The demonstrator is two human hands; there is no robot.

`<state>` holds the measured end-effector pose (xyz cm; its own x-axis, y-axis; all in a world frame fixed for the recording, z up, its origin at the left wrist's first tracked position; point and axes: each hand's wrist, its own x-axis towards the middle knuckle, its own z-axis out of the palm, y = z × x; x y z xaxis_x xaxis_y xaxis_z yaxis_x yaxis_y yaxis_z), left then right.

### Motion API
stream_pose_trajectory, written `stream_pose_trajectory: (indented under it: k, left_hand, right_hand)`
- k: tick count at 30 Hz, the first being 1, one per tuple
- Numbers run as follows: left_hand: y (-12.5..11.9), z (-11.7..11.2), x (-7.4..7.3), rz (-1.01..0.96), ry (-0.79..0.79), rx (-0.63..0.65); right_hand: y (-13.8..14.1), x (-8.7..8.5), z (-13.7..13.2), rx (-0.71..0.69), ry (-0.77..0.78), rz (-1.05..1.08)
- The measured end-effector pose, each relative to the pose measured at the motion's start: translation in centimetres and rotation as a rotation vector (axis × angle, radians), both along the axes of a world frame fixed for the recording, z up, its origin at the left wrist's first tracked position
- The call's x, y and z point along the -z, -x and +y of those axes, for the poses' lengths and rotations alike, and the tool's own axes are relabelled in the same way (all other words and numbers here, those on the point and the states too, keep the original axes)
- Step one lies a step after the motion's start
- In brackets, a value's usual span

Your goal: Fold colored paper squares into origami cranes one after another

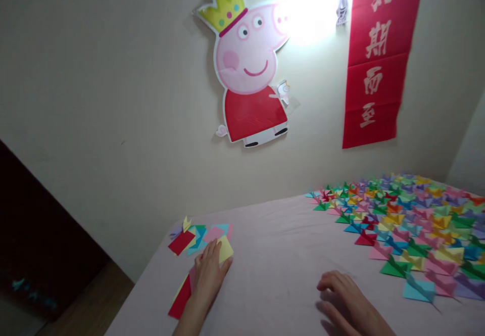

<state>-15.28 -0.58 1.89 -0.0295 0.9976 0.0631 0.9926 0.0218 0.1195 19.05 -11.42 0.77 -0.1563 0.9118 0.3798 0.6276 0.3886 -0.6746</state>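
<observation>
My left hand (210, 268) lies palm down over some coloured paper on the left of the table, fingers stretched and thumb spread. Its fingertips touch a pale yellow paper square (226, 250). Beneath its wrist, a red paper (181, 298) sticks out. Red, blue, pink and yellow sheets lie just beyond, with a red sheet (182, 243) at the left. My right hand (346, 300) hovers over or rests on the cloth; which one is unclear. Its fingers are bent, the thumb stands apart, and nothing shows between them.
Rows of folded paper cranes (411, 250) in many colours cover the table's right side. A pink cloth (280, 245) covers the table, which meets the wall at the back. A cartoon pig cutout (250, 73) and a red banner (379, 73) hang there.
</observation>
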Motion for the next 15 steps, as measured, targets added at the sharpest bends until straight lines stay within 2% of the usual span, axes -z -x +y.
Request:
stream_pose_trajectory:
  k: [2,6,11,15]
  left_hand:
    - [0.0,-0.4,0.8,0.092,0.017,-0.006]
    - [-0.5,-0.5,1.6,0.112,-0.051,0.004]
    - [-0.5,-0.1,1.6,0.005,-0.202,0.068]
    - [-0.4,-0.1,1.4,-0.047,-0.248,0.109]
  right_hand:
    - [0.2,-0.7,-0.1,-0.003,-0.014,-0.030]
    - [0.4,-1.6,-0.3,-0.016,-0.109,-0.094]
    - [0.2,-1.7,-0.1,-0.036,-0.244,-0.152]
    - [0.3,-0.9,-0.1,-0.072,-0.253,-0.132]
